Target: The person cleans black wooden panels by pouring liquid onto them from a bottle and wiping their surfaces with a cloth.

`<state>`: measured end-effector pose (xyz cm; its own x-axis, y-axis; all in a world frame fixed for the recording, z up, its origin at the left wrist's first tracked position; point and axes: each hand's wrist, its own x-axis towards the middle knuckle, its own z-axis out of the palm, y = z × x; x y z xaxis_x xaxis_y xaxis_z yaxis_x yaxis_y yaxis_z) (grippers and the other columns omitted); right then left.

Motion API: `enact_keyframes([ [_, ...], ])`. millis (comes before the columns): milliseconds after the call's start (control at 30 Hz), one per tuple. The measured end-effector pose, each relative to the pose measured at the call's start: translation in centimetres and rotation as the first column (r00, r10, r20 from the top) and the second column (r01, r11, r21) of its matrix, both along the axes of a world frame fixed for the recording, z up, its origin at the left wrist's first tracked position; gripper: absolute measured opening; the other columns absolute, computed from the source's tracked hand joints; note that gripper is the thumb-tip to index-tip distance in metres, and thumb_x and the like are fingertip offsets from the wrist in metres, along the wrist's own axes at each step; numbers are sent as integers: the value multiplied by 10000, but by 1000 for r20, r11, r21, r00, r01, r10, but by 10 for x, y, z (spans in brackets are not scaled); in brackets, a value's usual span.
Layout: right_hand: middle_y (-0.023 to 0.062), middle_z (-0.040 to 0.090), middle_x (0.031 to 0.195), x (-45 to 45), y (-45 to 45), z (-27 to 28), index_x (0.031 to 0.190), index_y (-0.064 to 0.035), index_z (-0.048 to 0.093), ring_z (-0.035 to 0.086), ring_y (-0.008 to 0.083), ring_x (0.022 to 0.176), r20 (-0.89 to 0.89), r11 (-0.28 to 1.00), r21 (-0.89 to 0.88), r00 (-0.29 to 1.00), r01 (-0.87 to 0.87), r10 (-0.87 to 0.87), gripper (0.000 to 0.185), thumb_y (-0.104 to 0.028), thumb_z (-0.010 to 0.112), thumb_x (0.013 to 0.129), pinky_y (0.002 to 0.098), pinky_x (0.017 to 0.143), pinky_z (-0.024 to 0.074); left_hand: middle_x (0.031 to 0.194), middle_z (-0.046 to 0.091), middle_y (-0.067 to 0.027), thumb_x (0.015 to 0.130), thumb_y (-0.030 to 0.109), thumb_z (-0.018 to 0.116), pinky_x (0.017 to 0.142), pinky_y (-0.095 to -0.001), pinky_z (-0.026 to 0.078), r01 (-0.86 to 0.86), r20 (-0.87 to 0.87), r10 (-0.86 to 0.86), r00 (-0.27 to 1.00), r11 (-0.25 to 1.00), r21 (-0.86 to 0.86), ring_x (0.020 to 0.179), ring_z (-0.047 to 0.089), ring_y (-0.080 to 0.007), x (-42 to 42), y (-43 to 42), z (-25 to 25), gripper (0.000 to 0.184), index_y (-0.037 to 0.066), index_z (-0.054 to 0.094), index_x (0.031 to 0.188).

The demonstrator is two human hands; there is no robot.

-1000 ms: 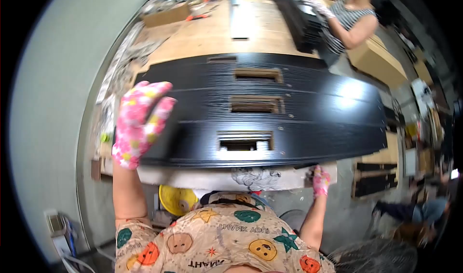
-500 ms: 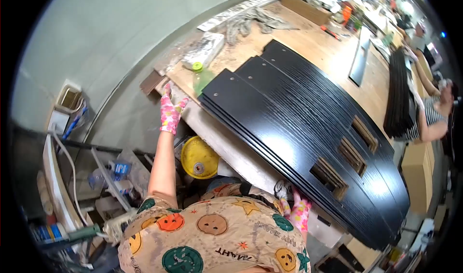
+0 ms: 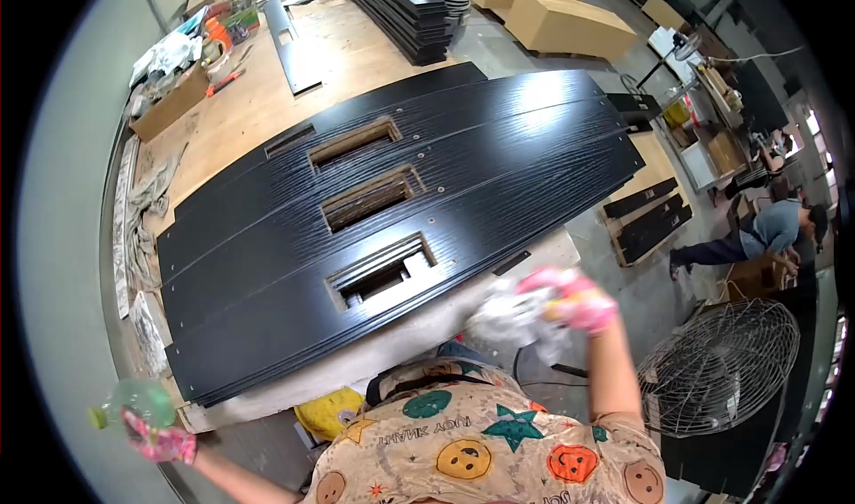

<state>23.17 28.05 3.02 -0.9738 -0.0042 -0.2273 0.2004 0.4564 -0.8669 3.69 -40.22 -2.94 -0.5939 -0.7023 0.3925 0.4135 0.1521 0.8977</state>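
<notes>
Green bottle (image 3: 150,402) was newly clasped in left hand (image 3: 166,442) beside counter's (image 3: 236,112) near-left corner; right hand (image 3: 579,303) gripped crumpled wad (image 3: 511,317); neither was free.

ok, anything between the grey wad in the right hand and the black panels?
Nothing visible blocks it. From this view, only the pale bench edge shows between the grey wad in the right hand and the black panels, with a small dark strip on it.
</notes>
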Motion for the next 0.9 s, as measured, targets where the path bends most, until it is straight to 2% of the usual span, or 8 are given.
enact_keyframes([
  [133, 68, 627, 1120, 3, 106, 38, 1218, 5, 560, 593, 166, 1005, -410, 772, -293, 655, 564, -634, 461, -57, 603, 763, 301, 915, 470, 1273, 554, -174, 875, 172, 567, 960, -392, 478, 251, -25, -292, 956, 859, -447, 1097, 586, -277, -12, 109, 111, 505, -53, 472, 1316],
  [167, 77, 620, 1140, -12, 140, 40, 1234, 1, 553, 584, 164, 1043, -431, 721, -133, 615, 680, -660, 457, -59, 593, 783, 303, 938, 451, 1223, 582, -171, 850, 130, 585, 938, -370, 490, 292, -24, -341, 940, 835, -466, 1040, 613, -271, -20, 149, 128, 478, -66, 506, 1279],
  [233, 141, 552, 1281, -45, 215, 16, 1245, -94, 570, 554, 285, 1152, -673, 534, 372, 617, 759, -408, 415, -140, 600, 833, 387, 987, 415, 1121, 630, -111, 824, 92, 639, 903, -342, 482, 471, 206, -442, 873, 652, -595, 1010, 609, -228, -36, 227, 150, 400, -2, 584, 1209],
  [300, 138, 503, 1345, -81, 221, 15, 1242, -175, 586, 496, 347, 1197, -577, 333, 638, 718, 694, -390, 421, -288, 651, 842, 431, 1009, 391, 978, 634, -98, 783, 65, 712, 812, -335, 493, 350, 203, -423, 883, 306, -885, 911, 618, -229, -37, 319, 170, 368, 58, 635, 1142],
  [400, 125, 496, 1360, -108, 194, 18, 1240, -217, 594, 462, 366, 1201, -442, 293, 764, 798, 574, -410, 522, -491, 672, 803, 454, 994, 397, 890, 604, -105, 720, 78, 749, 750, -384, 480, 239, 221, -424, 878, -12, -971, 843, 590, -287, -55, 388, 161, 392, 86, 649, 1099],
  [533, 146, 531, 1312, -108, 208, -4, 1226, -211, 608, 498, 366, 1137, -561, 287, 712, 765, 641, -318, 468, -440, 665, 822, 445, 970, 403, 852, 594, -71, 626, 78, 759, 732, -420, 437, 51, 193, -425, 884, -323, -945, 833, 555, -289, -53, 438, 151, 456, 115, 639, 1064],
  [767, 137, 539, 1302, -104, 208, -10, 1212, -203, 619, 509, 358, 1120, -623, 267, 683, 733, 680, -272, 405, -386, 642, 852, 444, 956, 411, 877, 589, -66, 645, 14, 660, 717, -431, 423, 20, 246, -428, 870, -468, -883, 831, 549, -285, -57, 507, 147, 440, 117, 620, 1071],
  [900, 188, 604, 1142, -105, 238, -40, 1151, -60, 613, 573, 375, 1036, -861, 284, 282, 372, 917, -347, 347, -288, 625, 890, 448, 874, 460, 842, 576, -73, 684, 35, 646, 704, -431, 424, -47, 167, -607, 777, -321, -946, 826, 550, -289, -71, 557, 151, 336, 93, 631, 1015],
])
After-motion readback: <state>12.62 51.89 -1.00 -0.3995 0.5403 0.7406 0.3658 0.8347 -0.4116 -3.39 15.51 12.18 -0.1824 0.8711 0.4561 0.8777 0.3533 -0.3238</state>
